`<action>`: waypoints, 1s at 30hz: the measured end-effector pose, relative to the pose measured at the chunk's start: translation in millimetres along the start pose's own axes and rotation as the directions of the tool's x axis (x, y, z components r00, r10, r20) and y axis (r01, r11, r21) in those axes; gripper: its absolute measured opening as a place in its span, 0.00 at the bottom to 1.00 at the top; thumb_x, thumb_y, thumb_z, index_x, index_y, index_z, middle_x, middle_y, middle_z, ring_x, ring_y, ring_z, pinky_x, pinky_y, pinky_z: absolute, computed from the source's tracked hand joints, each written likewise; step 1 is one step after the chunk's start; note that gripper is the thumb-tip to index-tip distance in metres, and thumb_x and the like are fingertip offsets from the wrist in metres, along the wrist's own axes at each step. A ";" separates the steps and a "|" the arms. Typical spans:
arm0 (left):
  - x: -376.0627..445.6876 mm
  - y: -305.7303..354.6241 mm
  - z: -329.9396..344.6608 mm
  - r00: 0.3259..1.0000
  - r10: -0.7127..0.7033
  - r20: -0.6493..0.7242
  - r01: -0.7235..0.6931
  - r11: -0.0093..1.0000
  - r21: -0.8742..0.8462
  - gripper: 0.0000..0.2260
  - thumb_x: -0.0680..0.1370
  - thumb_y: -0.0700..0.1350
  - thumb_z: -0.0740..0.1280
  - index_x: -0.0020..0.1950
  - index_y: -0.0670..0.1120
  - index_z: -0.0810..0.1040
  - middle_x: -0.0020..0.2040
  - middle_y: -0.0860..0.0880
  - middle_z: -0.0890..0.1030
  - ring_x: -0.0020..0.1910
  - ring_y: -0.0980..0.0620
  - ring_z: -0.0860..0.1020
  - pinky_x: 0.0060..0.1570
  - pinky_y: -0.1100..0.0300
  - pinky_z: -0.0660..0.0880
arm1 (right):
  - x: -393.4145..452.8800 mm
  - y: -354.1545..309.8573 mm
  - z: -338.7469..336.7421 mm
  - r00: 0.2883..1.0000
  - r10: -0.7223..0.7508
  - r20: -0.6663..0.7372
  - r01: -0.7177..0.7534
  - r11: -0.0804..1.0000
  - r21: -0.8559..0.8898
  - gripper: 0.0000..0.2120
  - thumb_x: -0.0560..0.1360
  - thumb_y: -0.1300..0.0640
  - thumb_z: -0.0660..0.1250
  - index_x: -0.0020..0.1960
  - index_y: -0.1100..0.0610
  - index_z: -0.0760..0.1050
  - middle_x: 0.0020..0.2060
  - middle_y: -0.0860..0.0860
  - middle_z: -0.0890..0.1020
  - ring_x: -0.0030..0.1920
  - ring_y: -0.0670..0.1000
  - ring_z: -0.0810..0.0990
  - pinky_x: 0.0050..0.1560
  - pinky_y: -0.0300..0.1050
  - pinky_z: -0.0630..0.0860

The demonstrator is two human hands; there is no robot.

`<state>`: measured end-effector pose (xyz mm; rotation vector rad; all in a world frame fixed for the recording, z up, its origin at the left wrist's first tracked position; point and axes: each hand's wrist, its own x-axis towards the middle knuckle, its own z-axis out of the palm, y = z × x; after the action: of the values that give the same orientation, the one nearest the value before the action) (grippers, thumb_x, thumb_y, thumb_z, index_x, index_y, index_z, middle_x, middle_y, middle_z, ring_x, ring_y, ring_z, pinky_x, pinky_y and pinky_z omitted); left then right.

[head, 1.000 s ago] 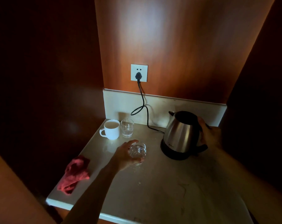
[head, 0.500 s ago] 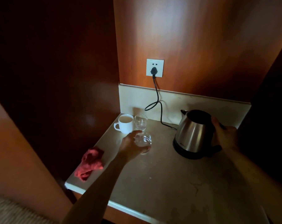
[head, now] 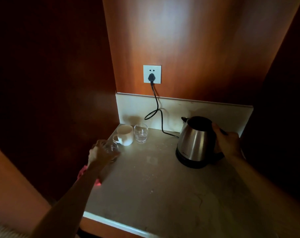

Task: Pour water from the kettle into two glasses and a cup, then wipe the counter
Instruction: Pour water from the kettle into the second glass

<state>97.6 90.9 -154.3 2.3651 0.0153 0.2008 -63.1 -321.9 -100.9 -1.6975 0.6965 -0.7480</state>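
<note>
The left hand (head: 101, 152) curls around a clear glass (head: 112, 148) near the left edge of the pale counter (head: 163, 186), fingers wrapped about its far side and thumb on the near side, so the glass sits inside the grip with only its right part showing past the knuckles. Whether its base touches the counter cannot be told. Just behind it and to the right stands a white cup (head: 125, 137), handle turned toward the held glass, and right beside the cup stands a second glass (head: 141, 133), upright, near the back corner.

The right hand (head: 229, 143) closes around the dark handle of the steel kettle (head: 195, 143), which stands upright on its black base at the right side of the counter, spout pointing left toward the back wall. The handle lies hidden within the fist; the kettle body sits to the left of the hand.

A black cord (head: 157, 107) runs from the kettle's base up to a white wall socket (head: 152, 74). A red cloth (head: 82, 173) shows partly beneath the left forearm at the counter's left edge.
</note>
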 end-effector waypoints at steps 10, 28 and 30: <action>3.4 3.1 -9.6 0.993 -0.098 0.069 0.098 0.995 0.004 0.34 0.63 0.63 0.73 0.64 0.48 0.76 0.60 0.42 0.81 0.58 0.39 0.79 0.58 0.47 0.77 | -0.3 1.2 -1.4 0.999 0.026 -0.019 -0.026 1.000 -0.017 0.28 0.71 0.33 0.73 0.34 0.59 0.80 0.35 0.53 0.85 0.43 0.55 0.85 0.44 0.52 0.80; 83.7 112.9 110.3 0.941 0.163 0.297 -0.278 0.873 0.400 0.45 0.64 0.67 0.76 0.70 0.39 0.68 0.65 0.39 0.74 0.67 0.40 0.71 0.68 0.49 0.67 | 6.6 7.7 3.0 1.000 0.016 -0.012 -0.016 0.998 0.064 0.21 0.74 0.40 0.75 0.37 0.59 0.85 0.34 0.51 0.87 0.36 0.43 0.86 0.43 0.42 0.81; 97.1 108.5 118.5 0.937 0.158 0.312 -0.289 0.851 0.438 0.46 0.61 0.71 0.74 0.67 0.41 0.72 0.62 0.41 0.78 0.65 0.41 0.74 0.67 0.50 0.70 | 9.5 10.7 2.9 1.000 0.007 -0.028 -0.005 0.998 0.056 0.23 0.74 0.40 0.75 0.39 0.61 0.85 0.34 0.53 0.87 0.36 0.44 0.86 0.44 0.46 0.82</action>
<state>206.0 -62.3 -149.2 2.8728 -0.3895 -0.0182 -55.6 -329.9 -110.6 -1.6365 0.6941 -0.7819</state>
